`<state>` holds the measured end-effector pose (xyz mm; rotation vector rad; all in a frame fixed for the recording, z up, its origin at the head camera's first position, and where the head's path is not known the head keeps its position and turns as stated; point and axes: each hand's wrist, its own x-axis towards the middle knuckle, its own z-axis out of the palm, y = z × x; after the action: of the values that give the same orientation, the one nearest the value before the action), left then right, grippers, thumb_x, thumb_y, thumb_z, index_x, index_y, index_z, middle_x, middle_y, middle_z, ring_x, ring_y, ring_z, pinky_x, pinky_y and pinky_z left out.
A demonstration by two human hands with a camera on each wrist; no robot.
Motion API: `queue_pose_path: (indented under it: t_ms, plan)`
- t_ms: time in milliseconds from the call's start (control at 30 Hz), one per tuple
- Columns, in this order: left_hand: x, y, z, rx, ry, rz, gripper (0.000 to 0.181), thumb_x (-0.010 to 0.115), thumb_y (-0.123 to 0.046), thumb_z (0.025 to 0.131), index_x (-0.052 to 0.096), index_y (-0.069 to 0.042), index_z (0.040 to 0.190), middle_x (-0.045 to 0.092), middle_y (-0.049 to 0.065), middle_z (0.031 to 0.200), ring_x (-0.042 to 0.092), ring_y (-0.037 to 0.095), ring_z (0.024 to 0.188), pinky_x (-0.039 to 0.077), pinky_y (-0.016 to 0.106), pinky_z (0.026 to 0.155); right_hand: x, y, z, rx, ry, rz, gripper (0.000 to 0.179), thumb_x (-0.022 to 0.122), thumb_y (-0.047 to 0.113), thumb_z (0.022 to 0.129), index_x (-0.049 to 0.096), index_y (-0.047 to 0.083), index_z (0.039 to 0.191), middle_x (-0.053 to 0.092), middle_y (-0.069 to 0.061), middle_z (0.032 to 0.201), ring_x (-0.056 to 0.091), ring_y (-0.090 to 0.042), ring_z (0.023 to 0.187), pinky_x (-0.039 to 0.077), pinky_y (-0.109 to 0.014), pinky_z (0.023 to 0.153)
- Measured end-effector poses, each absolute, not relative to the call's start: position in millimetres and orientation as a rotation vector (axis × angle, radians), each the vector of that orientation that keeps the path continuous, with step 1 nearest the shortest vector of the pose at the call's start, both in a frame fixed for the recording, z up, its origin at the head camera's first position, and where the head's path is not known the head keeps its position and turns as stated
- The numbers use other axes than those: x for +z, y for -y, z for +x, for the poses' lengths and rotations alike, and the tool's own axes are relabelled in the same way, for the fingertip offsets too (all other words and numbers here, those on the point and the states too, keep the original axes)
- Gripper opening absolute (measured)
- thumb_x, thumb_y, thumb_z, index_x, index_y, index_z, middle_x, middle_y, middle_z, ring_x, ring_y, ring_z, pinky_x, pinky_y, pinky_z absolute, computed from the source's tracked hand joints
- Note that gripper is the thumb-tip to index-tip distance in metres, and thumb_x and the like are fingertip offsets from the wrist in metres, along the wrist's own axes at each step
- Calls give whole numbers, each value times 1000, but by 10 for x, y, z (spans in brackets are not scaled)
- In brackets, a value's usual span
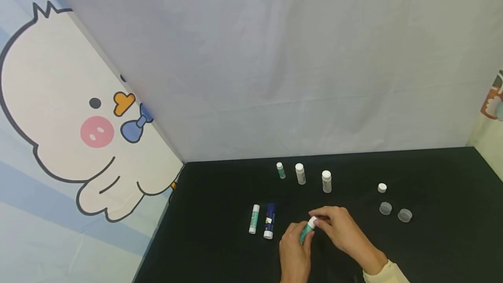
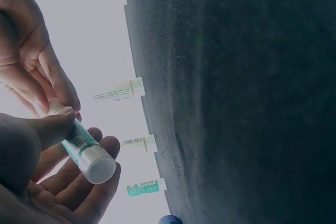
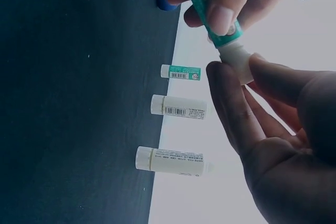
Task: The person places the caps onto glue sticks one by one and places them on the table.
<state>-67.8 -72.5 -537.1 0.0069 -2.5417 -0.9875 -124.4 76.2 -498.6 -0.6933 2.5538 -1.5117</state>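
My left hand [image 1: 295, 250] holds a green-and-white glue stick [image 2: 79, 142] by its barrel, thumb on one side and fingers on the other. At its upper end, my right hand [image 1: 341, 230] pinches the white cap [image 3: 240, 65] between thumb and fingers. A pale neck shows between the green label and the cap in the right wrist view. The stick is tilted, its white base end facing the left wrist camera. Left of my left hand are a navy glue stick [image 1: 270, 221] and another green-and-white glue stick [image 1: 254, 219].
Toward the back of the black table [image 1: 212, 195] stand a small green glue stick [image 1: 280, 170], a white glue stick [image 1: 300, 174] and a second white glue stick [image 1: 327, 182]. On the right lie a small white cap [image 1: 382, 188] and two clear round caps [image 1: 405, 215]. A pale curtain [image 1: 314, 77] hangs behind.
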Motion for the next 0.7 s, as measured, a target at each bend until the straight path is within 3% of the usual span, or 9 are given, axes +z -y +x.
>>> queue_pose_path:
  t_ms: [333, 467, 700]
  plan:
    - [-5372, 725, -664, -993, 2551, 9, 16, 86, -7, 84, 79, -7, 99, 77, 3, 89, 73, 11, 78, 56, 29, 65, -5040, -736, -1256, -1472, -2607, -740, 16, 74, -6, 91, 78, -6, 106, 79, -19, 105, 79, -31, 91, 62, -31, 73]
    - [-5375, 724, -664, -957, 2560, -14, 14, 86, -7, 82, 77, -10, 92, 75, -1, 80, 70, 10, 70, 51, 28, 58, -5056, -723, -1254, -1460, -2608, -771, 13, 76, -5, 90, 80, -3, 103, 80, -15, 101, 79, -25, 88, 61, -27, 71]
    - [-5365, 718, -674, -850, 2568, -44, 19, 86, -8, 78, 68, -13, 79, 76, 1, 74, 74, 20, 65, 47, 30, 52, -5065, -706, -1268, -1459, -2576, -798, 12, 76, -4, 90, 81, 4, 97, 81, -6, 94, 76, -12, 83, 58, -25, 67]
